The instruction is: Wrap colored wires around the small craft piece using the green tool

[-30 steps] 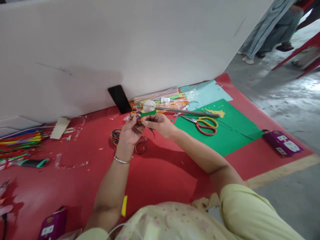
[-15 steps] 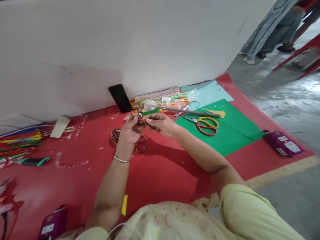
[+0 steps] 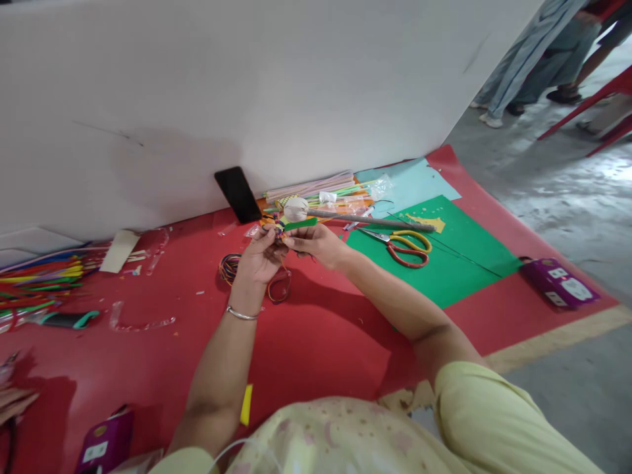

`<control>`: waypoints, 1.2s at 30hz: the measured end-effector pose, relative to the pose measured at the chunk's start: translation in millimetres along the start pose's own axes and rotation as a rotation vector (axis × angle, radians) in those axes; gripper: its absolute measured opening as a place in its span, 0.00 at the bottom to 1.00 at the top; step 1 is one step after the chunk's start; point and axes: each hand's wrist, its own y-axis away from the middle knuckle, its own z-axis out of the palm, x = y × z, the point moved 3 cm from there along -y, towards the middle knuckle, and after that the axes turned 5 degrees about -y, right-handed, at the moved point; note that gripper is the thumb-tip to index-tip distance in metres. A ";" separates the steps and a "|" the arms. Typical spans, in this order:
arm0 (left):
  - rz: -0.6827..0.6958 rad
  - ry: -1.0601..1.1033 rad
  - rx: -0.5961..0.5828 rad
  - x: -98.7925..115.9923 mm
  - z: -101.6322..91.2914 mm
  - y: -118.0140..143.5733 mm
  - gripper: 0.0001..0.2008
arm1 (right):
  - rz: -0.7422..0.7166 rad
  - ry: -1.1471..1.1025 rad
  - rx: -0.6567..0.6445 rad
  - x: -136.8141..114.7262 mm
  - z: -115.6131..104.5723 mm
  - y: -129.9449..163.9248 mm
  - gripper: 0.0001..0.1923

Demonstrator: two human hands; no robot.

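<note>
My left hand [image 3: 261,257] and my right hand [image 3: 318,242] meet above the red mat [image 3: 320,329], both pinching a small multicoloured wound bundle [image 3: 277,230] with a green strip [image 3: 299,224] sticking out to the right. A silver bangle sits on my left wrist. Just under the hands lie coils of coloured wire [image 3: 228,266] and a reddish wire loop [image 3: 280,286]. A white ball on a long grey stick [image 3: 296,209] lies just beyond the hands.
Scissors with yellow and red handles [image 3: 405,247] rest on green paper [image 3: 444,263]. A black phone [image 3: 237,193] leans on the white board. Coloured pipe cleaners [image 3: 39,283] lie far left; purple boxes [image 3: 560,283] right. People's legs [image 3: 533,52] stand far right.
My hands have closed together on the bundle and shifted slightly up. The dark thread that hung from my right hand is no longer visible. The green strip lies flatter.
</note>
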 end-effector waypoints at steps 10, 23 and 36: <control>-0.035 0.040 0.044 -0.1 0.5 1.0 0.12 | -0.004 -0.005 0.053 0.5 1.7 0.7 0.28; -0.072 0.061 0.049 -0.4 5.5 1.8 0.11 | -0.022 -0.083 0.006 -4.4 6.5 -0.4 0.24; 0.042 -0.011 -0.040 3.5 1.5 3.6 0.17 | -0.026 -0.138 0.077 2.4 0.8 2.9 0.22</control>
